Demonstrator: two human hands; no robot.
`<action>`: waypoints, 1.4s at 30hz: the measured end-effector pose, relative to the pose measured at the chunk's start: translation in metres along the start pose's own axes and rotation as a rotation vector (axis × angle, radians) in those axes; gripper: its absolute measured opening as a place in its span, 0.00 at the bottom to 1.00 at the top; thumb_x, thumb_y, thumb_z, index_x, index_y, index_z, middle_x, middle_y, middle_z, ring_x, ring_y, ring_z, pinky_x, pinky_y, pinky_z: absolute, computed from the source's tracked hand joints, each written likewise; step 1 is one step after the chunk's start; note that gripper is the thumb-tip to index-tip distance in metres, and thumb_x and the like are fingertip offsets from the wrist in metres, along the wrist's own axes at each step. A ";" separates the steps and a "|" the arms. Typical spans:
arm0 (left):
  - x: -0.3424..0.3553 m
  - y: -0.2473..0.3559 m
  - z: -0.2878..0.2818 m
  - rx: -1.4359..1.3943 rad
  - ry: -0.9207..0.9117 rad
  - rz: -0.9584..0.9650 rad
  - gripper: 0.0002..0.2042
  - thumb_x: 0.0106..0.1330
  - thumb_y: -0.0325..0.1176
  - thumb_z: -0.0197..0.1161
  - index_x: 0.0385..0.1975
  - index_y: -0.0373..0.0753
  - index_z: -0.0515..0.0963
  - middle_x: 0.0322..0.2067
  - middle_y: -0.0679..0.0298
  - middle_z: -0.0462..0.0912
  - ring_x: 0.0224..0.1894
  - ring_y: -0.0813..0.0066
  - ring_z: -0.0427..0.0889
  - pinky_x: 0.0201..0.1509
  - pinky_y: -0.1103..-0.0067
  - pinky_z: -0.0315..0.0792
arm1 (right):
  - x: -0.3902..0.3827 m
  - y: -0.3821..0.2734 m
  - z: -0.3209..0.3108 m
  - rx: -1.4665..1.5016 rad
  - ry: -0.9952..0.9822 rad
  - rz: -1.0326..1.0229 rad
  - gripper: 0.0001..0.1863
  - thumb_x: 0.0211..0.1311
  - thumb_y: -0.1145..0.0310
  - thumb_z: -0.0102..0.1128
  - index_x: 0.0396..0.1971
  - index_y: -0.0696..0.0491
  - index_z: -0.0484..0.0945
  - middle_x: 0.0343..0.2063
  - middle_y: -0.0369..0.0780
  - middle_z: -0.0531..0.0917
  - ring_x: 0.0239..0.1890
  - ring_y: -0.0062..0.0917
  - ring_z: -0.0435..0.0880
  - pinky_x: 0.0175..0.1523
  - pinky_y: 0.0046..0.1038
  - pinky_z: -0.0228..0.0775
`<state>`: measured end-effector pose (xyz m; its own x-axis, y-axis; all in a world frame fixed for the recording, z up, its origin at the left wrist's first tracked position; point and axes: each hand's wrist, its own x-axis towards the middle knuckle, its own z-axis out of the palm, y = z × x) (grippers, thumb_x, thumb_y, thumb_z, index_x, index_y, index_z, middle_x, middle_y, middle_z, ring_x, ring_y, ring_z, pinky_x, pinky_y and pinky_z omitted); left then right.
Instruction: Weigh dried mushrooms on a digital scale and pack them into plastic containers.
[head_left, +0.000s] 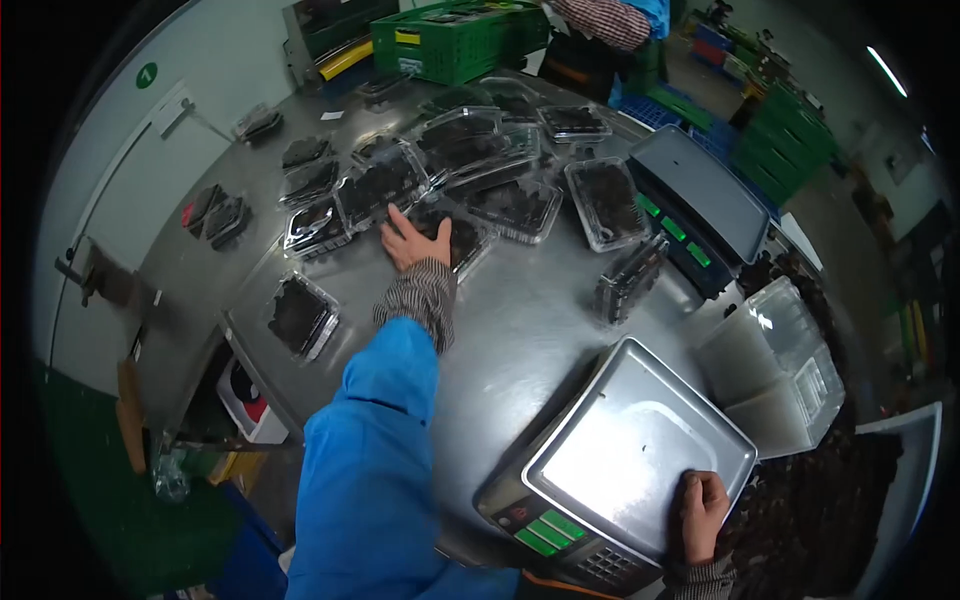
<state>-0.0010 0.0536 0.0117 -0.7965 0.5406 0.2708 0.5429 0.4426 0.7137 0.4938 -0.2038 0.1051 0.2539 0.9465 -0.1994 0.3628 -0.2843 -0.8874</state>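
My left hand (pixel 415 242), in a blue sleeve with a striped cuff, reaches far out over the metal table. Its fingers are spread at the near edge of a clear plastic clamshell box (pixel 470 245) with dark contents. Another such box (pixel 380 188) lies just past the fingertips. Down at the right, my right hand (pixel 705 510) is at the right edge of the weighing platform of a scale (pixel 640 440). Its fingers are curled together; whatever may be between them is too small to make out. The platform carries only tiny dark specks.
Several filled clamshell boxes (pixel 300 315) are spread over the table (pixel 490 330). A second scale (pixel 700 190) stands at the right, near stacked empty clear containers (pixel 775 370). A dark heap (pixel 820 520) lies at lower right. Beyond are a green crate (pixel 455 45) and another person (pixel 610 25).
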 end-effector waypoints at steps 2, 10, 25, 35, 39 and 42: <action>0.014 0.019 0.014 0.065 -0.101 -0.009 0.53 0.53 0.59 0.69 0.74 0.47 0.45 0.70 0.37 0.46 0.72 0.41 0.48 0.73 0.58 0.50 | 0.003 0.000 0.006 -0.045 -0.011 -0.037 0.07 0.68 0.73 0.55 0.33 0.61 0.78 0.21 0.31 0.76 0.22 0.10 0.69 0.26 0.17 0.60; -0.080 0.032 -0.024 -0.250 -0.192 0.450 0.38 0.60 0.41 0.68 0.67 0.34 0.57 0.66 0.40 0.58 0.69 0.45 0.58 0.71 0.61 0.55 | 0.036 -0.067 -0.070 -0.874 0.372 -0.740 0.22 0.51 0.76 0.65 0.49 0.58 0.75 0.41 0.49 0.78 0.41 0.42 0.77 0.45 0.37 0.70; -0.297 0.058 -0.236 -0.734 -0.785 0.349 0.31 0.61 0.19 0.57 0.66 0.30 0.58 0.50 0.54 0.75 0.57 0.67 0.74 0.65 0.71 0.64 | 0.119 -0.043 -0.147 -0.952 0.305 -0.803 0.11 0.50 0.68 0.65 0.29 0.55 0.73 0.31 0.44 0.77 0.39 0.39 0.78 0.48 0.39 0.67; -0.385 0.089 -0.272 -0.740 -1.101 0.575 0.18 0.66 0.23 0.58 0.55 0.27 0.70 0.39 0.58 0.81 0.43 0.74 0.80 0.52 0.77 0.72 | 0.012 -0.054 -0.069 -0.667 0.407 -1.143 0.09 0.46 0.71 0.61 0.26 0.53 0.69 0.24 0.41 0.72 0.33 0.36 0.74 0.45 0.38 0.69; -0.415 0.110 -0.278 -0.732 -1.187 0.533 0.17 0.58 0.19 0.59 0.49 0.30 0.75 0.38 0.56 0.82 0.40 0.71 0.81 0.52 0.75 0.73 | -0.035 -0.014 -0.029 -0.634 0.151 -1.078 0.13 0.45 0.65 0.64 0.29 0.53 0.72 0.28 0.39 0.72 0.37 0.36 0.75 0.59 0.38 0.68; -0.438 0.121 -0.268 -0.734 -1.256 0.581 0.16 0.58 0.18 0.58 0.47 0.30 0.76 0.38 0.56 0.82 0.40 0.71 0.81 0.49 0.76 0.73 | -0.070 -0.001 -0.050 -0.460 0.109 -1.012 0.21 0.44 0.60 0.68 0.37 0.54 0.76 0.32 0.40 0.73 0.41 0.38 0.76 0.60 0.40 0.67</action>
<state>0.3426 -0.3210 0.1524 0.3938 0.9002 0.1858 0.1441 -0.2601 0.9548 0.5209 -0.2774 0.1408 -0.2772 0.7620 0.5853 0.7387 0.5586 -0.3773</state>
